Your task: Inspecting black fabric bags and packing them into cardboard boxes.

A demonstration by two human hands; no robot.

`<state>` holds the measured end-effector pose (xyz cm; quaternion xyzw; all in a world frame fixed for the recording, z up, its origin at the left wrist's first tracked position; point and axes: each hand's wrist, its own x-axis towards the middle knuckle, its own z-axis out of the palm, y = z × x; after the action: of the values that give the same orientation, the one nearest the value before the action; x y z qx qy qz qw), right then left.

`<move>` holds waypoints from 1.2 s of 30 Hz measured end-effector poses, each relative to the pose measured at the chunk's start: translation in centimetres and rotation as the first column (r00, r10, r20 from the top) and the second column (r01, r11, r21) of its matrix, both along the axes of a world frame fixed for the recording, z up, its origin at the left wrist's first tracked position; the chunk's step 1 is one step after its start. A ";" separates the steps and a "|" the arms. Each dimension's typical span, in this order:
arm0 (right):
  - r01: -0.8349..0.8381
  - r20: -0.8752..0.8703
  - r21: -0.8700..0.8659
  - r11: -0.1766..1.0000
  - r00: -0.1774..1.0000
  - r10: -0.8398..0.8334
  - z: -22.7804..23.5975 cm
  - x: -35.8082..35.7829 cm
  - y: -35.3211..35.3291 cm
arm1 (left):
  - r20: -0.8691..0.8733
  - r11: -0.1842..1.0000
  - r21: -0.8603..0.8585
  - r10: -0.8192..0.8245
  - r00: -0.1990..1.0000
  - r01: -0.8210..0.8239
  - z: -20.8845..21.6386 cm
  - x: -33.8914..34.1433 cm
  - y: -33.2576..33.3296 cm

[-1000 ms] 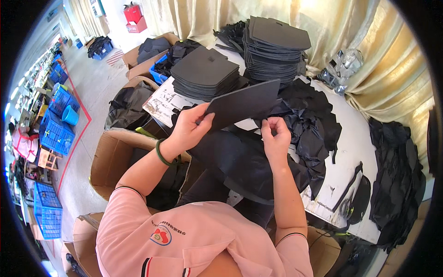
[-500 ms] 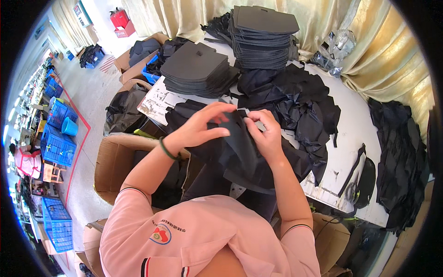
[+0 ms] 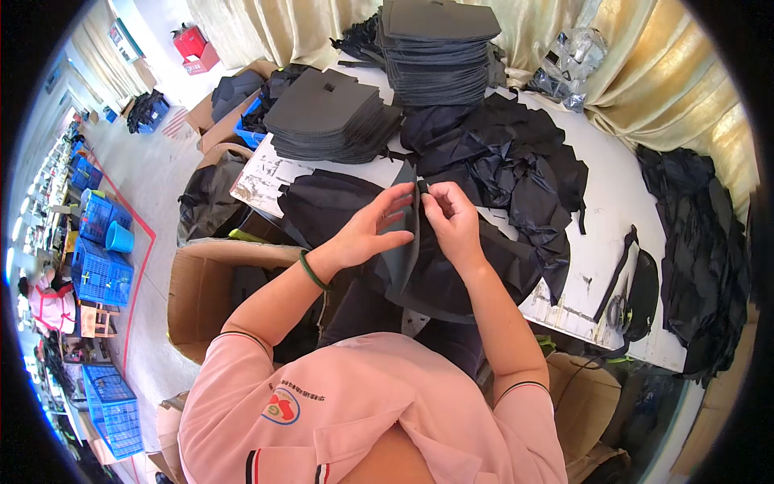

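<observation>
A thin dark grey panel stands almost edge-on in front of my body. Its shape matches the stacked sheets behind. My left hand is beside its left face, fingers stretched and thumb apart, with the fingertips at or very near the panel. On the other side my right hand pinches a small black fabric tab at the panel's top edge; how the two join is hidden. Below and to the right, black fabric spreads over the table edge toward my lap. More black cloth lies behind my left hand.
Dark grey panels are stacked low at the back left and taller at the back centre. A heap of black fabric lies on the white table. Open cardboard boxes stand beside me. Black pieces hang at the right.
The panel has turned from a slanted, blurred position to nearly edge-on. My right fingers have curled in more tightly at its top edge. The whole view has shifted slightly.
</observation>
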<state>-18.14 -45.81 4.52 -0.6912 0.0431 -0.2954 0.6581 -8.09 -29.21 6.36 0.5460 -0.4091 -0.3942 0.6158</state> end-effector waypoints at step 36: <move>-0.094 0.050 -0.074 0.993 0.994 0.098 -0.1 0.0 -0.2 | 0.362 0.981 -0.194 0.091 0.928 -0.021 5.3 1.4 2.2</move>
<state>-18.10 -46.02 4.42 -0.7076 -0.0183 -0.2833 0.6471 -6.65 -27.02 11.68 0.5618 -0.5369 -0.2265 0.5873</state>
